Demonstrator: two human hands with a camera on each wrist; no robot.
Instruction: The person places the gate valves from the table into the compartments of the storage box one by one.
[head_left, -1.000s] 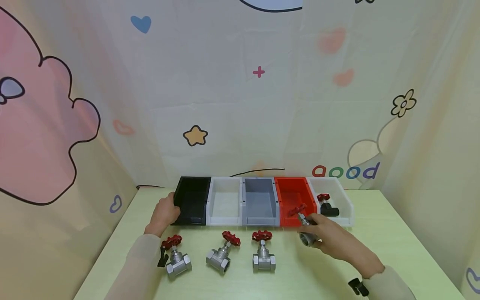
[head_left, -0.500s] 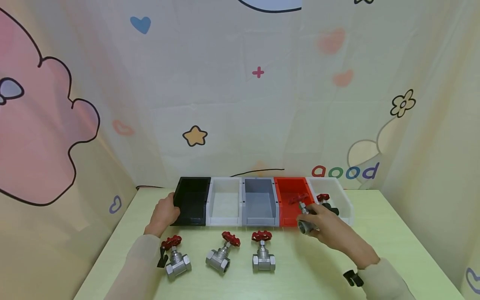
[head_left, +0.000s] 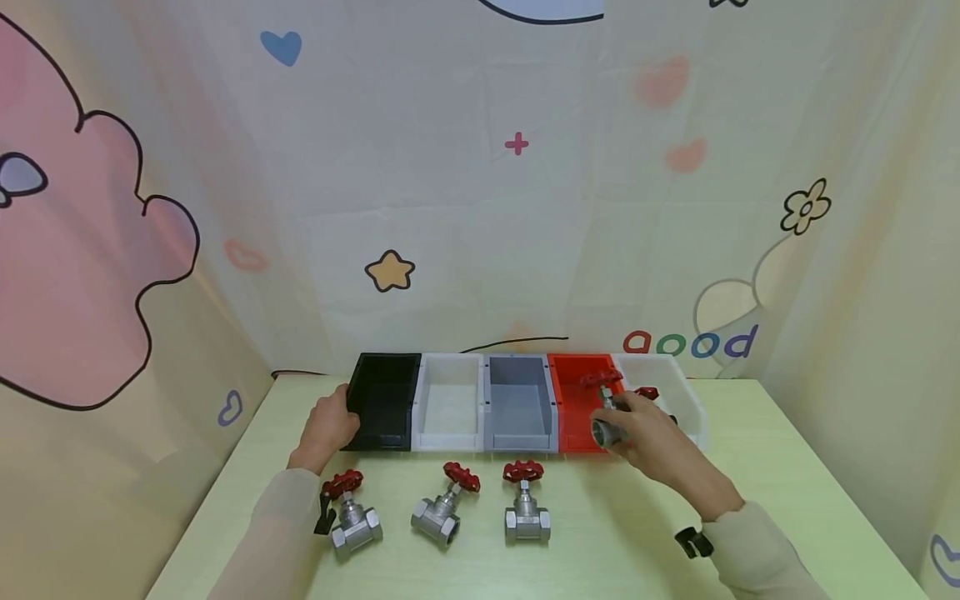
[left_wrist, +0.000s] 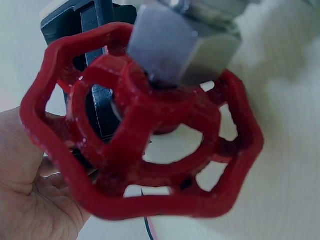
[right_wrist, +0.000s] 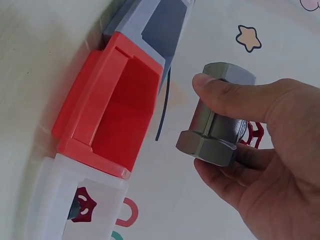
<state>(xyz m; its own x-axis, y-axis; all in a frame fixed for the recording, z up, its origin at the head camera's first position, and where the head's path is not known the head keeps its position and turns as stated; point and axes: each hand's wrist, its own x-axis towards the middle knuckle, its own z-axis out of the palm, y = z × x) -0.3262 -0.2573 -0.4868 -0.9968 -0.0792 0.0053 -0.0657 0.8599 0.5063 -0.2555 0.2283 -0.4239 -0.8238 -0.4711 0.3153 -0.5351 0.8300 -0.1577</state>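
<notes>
My right hand [head_left: 645,429] grips a steel gate valve [head_left: 606,433] above the red bin [head_left: 573,433]. In the right wrist view, my thumb and fingers pinch the hexagonal-ended valve body [right_wrist: 215,125]; its red handwheel is partly hidden behind the hand. My left hand [head_left: 326,429] holds the left wall of the black bin [head_left: 382,437], thumb over the edge. Three similar valves lie on the table in front: a left one [head_left: 356,529], a middle one [head_left: 437,518] and a right one [head_left: 527,523]. A red handwheel [left_wrist: 135,195] fills the left wrist view, partly covering the left hand.
The bins stand in one row, with a white bin [head_left: 450,442] and a grey bin [head_left: 522,442] between black and red. The rightmost white bin [head_left: 693,408] holds a red-wheeled valve [head_left: 647,392], partly hidden by my right hand. A patterned curtain [head_left: 465,167] hangs behind the table.
My right hand has carried the valve away from me, from the red bin's front edge to above its inside. The left hand and the valves on the table have stayed put.
</notes>
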